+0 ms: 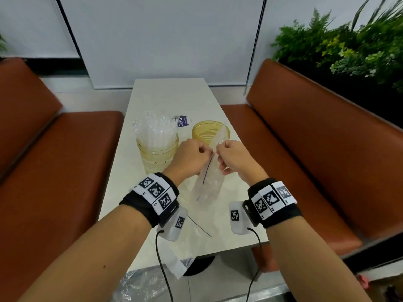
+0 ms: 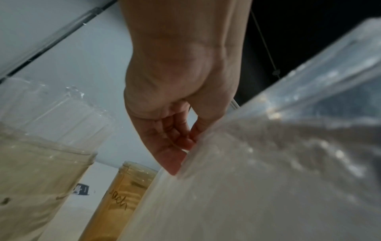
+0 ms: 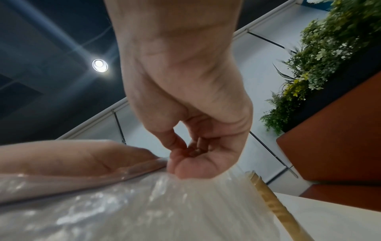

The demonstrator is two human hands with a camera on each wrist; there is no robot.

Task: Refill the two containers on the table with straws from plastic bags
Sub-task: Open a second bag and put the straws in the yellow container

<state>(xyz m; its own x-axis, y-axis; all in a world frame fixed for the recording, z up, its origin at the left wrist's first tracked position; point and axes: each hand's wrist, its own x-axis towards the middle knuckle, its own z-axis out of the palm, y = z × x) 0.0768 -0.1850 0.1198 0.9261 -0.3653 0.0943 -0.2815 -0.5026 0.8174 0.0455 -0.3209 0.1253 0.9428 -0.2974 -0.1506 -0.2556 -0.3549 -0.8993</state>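
Observation:
A clear plastic bag of straws (image 1: 209,177) stands upright on the white table (image 1: 170,94), its top leaning over an amber container (image 1: 210,131). My left hand (image 1: 189,158) and right hand (image 1: 234,158) each pinch the bag's upper edge, close together. A second, paler container (image 1: 157,153) to the left holds wrapped straws (image 1: 156,129). In the left wrist view my left hand (image 2: 173,146) pinches the bag (image 2: 257,179) beside the amber container (image 2: 121,200). The right wrist view has my right hand (image 3: 191,156) curled on the bag (image 3: 144,203).
An empty plastic bag (image 1: 174,256) hangs over the table's near edge. A blue label (image 1: 183,122) lies behind the containers. Orange benches (image 1: 305,149) flank the table on both sides. Green plants (image 1: 349,44) stand behind the right bench.

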